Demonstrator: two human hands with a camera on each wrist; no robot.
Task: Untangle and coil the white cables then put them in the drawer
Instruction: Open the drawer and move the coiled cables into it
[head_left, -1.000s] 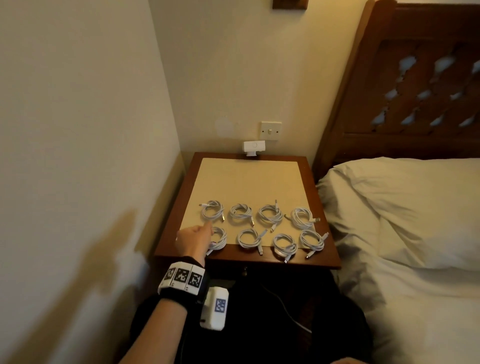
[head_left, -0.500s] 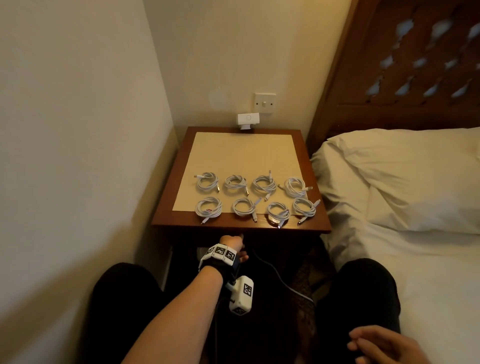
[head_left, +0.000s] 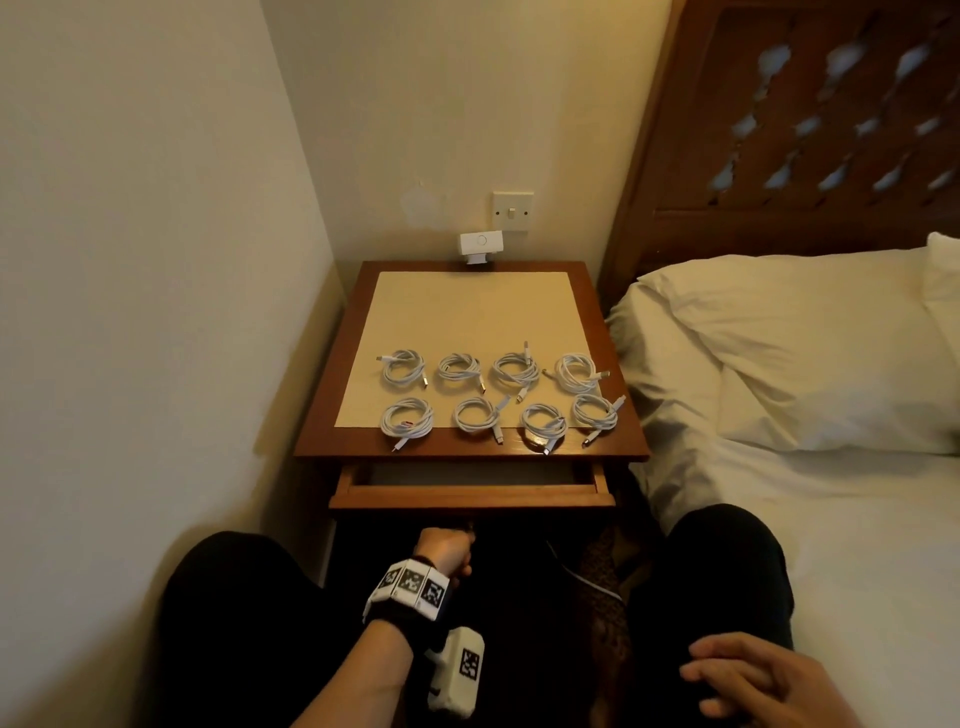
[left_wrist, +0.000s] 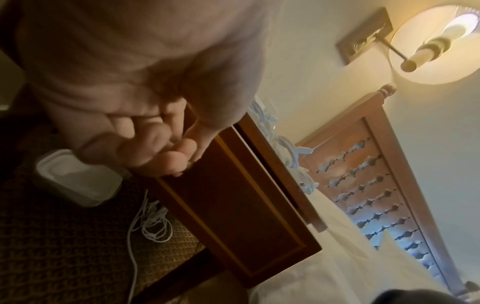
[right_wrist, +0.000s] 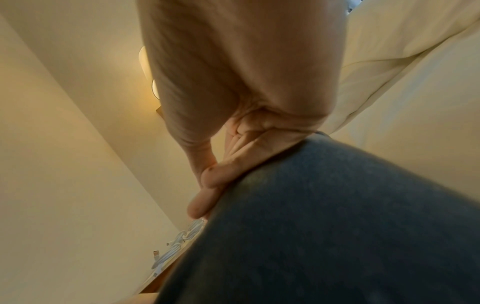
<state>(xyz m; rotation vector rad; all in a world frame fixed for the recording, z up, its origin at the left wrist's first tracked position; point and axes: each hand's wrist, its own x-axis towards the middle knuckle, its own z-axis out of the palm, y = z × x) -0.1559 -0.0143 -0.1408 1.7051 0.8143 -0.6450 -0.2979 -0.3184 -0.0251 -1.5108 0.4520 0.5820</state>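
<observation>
Eight coiled white cables (head_left: 498, 397) lie at the bench's (head_left: 615, 415) six o'clock end above the part-open drawer (head_left: 470, 493). Left hand (head_left: 447, 556) grips its pull; right hand (head_left: 769, 686) rests flat on the knee. The coils look light and springy; pinch across the loops.

A carved wooden headboard (head_left: 810, 119) with cut-out openings stands against the cream wall, and a white pillow (head_left: 789, 343) lies on the bed (head_left: 810, 545) before it. A light switch (head_left: 512, 209) sits on the wall behind the counter (head_left: 322, 410), with a small white device (head_left: 480, 244) just below it. A lit wall lamp (left_wrist: 439, 39) hangs above the headboard. On the patterned carpet (left_wrist: 52, 246) lie a white box (left_wrist: 75, 179) and a thin loose white cord (left_wrist: 153, 224).
</observation>
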